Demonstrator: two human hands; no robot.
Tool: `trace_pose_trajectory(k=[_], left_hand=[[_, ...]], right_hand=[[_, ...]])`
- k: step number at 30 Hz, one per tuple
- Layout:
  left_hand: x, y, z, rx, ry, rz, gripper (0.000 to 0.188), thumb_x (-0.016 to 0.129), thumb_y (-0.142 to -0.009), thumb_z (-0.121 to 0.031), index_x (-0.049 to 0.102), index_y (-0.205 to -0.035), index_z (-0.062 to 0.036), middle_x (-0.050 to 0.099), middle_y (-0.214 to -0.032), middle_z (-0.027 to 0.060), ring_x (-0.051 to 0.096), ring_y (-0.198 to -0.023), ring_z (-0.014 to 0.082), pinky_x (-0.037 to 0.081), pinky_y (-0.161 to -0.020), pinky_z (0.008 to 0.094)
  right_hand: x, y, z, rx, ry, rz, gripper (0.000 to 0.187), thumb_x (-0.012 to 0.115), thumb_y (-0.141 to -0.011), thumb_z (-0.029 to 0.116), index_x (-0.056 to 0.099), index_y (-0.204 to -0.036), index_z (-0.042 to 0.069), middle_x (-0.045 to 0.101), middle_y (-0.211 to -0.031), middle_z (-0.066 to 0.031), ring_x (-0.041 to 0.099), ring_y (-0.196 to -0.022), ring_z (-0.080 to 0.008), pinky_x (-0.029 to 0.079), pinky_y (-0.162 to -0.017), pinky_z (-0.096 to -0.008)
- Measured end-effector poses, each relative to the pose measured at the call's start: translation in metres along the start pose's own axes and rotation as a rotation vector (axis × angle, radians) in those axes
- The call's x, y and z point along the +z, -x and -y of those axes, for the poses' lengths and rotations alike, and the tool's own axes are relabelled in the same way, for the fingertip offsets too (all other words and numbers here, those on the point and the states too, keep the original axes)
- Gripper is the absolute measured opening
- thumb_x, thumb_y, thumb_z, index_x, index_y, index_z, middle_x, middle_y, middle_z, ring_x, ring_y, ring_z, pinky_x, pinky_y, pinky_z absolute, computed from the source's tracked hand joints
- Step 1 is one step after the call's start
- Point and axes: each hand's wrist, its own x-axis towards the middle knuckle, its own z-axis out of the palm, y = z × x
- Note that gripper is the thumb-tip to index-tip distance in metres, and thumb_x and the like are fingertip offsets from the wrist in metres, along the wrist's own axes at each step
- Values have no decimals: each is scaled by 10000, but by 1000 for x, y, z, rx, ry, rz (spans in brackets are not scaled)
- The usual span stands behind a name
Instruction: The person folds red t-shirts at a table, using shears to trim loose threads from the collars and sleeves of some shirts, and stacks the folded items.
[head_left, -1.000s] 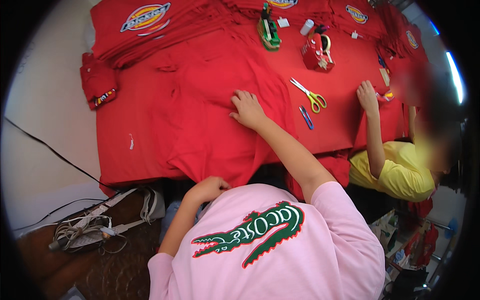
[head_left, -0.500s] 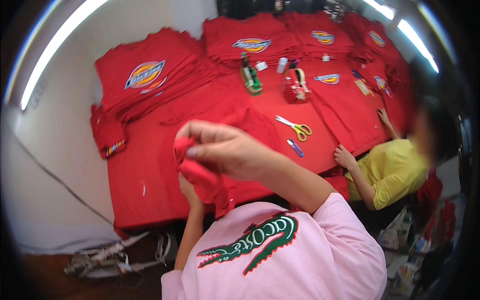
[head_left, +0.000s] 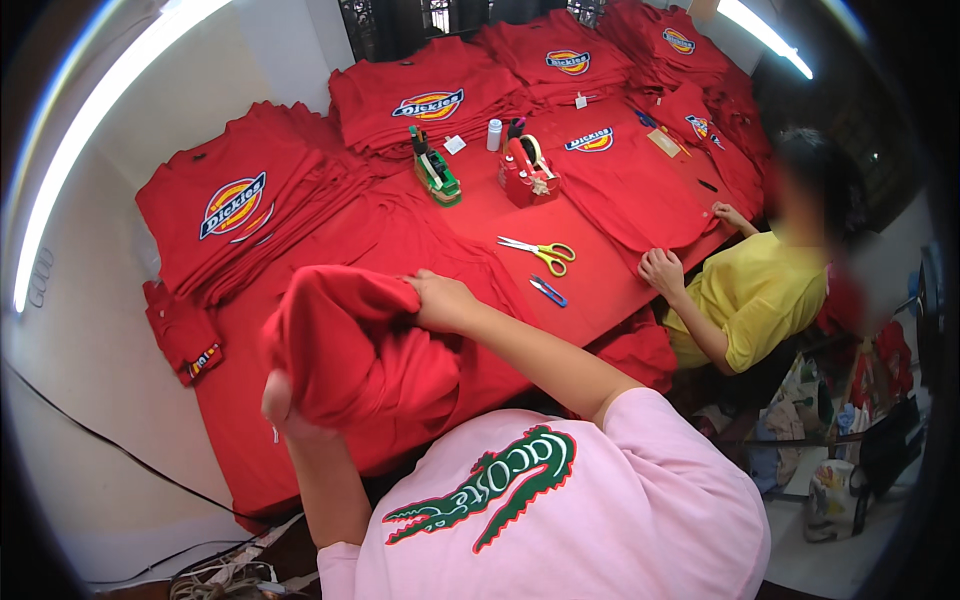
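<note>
The red cloth (head_left: pixel 365 355), a dangling bunch a moment ago, now opens wider above the worktop (head_left: pixel 590 280), exposing more to handle. The right hand (head_left: pixel 442 302) grips its right edge; the left hand (head_left: pixel 283 405) touches its left, grip unclear.

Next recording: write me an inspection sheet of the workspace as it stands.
Surface: red-covered table, stacked printed red shirts along its left and far sides
Work piece: red garment, bunched up above the table's near side
Clutter: yellow-handled scissors, blue-handled snips, green tape dispenser, red tape dispenser, white bottle
Hands: right hand grips the garment; left hand at its left side, fingers largely hidden
Cables: black cable against left wall; pale cables bundled at lower left
Surroundings: co-worker in yellow, hands on a flat red shirt
</note>
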Motion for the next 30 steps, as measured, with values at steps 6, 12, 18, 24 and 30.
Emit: trace_pose_trajectory(k=[6, 12, 18, 24, 30], left_hand=[[-52, 19, -44, -255, -679, -411, 840, 797, -733, -4, 451, -1498, 25, 634, -1396, 143, 671, -1196, 284, 532, -1058, 435], [-184, 96, 46, -573, -682, -612, 369, 721, -819, -53, 723, -1184, 1, 754, -1090, 73, 709, -961, 173, 557, -910, 319], [-145, 87, 52, -413, -591, -553, 298, 721, -842, -80, 743, -1131, -10, 760, -1076, 80, 693, -925, 164, 549, -909, 314], [-98, 38, -125, -369, -859, -245, 234, 720, -865, -107, 763, -1078, -20, 766, -1062, 87, 677, -888, 155, 540, -907, 309], [5, -10, -178, -932, -2046, 232, 197, 766, -868, -187, 774, -1027, -71, 760, -1139, 108, 650, -1175, 233, 238, -1211, 480]], right_hand=[[27, -10, -28, 138, -1325, 783, 291, 595, -1037, 178, 702, -1248, 9, 710, -1310, -118, 701, -1170, -224, 562, -995, -386], [-44, 52, 113, -446, -2169, 1147, 416, 527, -1087, 331, 642, -1307, -3, 719, -1270, -118, 693, -1172, -257, 501, -1100, -424], [-56, 58, 116, -576, -1956, 1341, 447, 602, -1023, 273, 602, -1354, -28, 673, -1355, -168, 664, -1227, -291, 481, -1123, -456], [-152, 66, 56, -544, -556, 1100, 380, 803, -834, -43, 702, -1201, -25, 745, -1203, -62, 661, -1096, -133, 546, -990, -361], [-225, 83, 8, -283, 992, 482, 399, 860, -636, 306, 790, -950, 69, 758, -882, -153, 739, -905, -341, 587, -815, -473]])
